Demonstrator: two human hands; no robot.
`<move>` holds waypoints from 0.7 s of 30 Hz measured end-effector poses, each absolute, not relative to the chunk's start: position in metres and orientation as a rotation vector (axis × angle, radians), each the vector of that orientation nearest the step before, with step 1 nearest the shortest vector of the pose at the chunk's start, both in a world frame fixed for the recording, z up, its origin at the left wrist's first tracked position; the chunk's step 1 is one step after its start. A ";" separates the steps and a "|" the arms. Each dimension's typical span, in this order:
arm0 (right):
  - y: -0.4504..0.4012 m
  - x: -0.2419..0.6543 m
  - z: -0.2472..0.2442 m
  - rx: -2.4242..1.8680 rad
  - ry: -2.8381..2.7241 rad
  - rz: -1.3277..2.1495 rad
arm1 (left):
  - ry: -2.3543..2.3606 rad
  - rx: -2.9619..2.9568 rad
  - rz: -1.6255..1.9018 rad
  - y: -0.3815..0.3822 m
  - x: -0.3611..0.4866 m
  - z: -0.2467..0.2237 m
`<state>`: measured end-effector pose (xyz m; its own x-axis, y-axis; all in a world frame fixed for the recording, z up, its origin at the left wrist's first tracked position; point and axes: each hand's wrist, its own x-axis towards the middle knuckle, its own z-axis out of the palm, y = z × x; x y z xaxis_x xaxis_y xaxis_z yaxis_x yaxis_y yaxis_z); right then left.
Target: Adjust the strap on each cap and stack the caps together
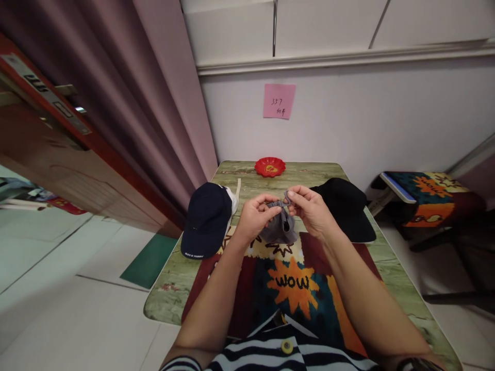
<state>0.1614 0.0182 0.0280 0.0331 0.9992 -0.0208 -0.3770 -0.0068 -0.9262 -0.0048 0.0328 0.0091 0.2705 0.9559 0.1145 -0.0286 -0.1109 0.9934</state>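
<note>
A grey fabric cap hangs from both my hands above the patterned mat, its opening partly showing dark inside. My left hand pinches the cap's upper edge between thumb and fingers. With thumb and index finger, my right hand grips a narrow grey strap end beside it. To the left lies a navy cap with white lettering on its brim and a pale strap sticking up. A black cap rests to the right, close behind my right hand.
The mat with "WOW" lettering covers the front of the green wood-look table. A red scalloped dish stands at the back edge. A pink note is on the wall. Left are a curtain and door; right, a covered stool.
</note>
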 end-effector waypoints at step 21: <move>0.018 0.160 0.021 -1.166 -1.150 1.141 | 1.044 1.843 1.233 0.028 -0.003 0.017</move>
<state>0.1605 0.0176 0.0210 0.0699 0.9961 0.0531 -0.0450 0.0563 -0.9974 -0.0034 0.0284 0.0171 0.2305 0.8878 0.3984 0.2467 -0.4494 0.8586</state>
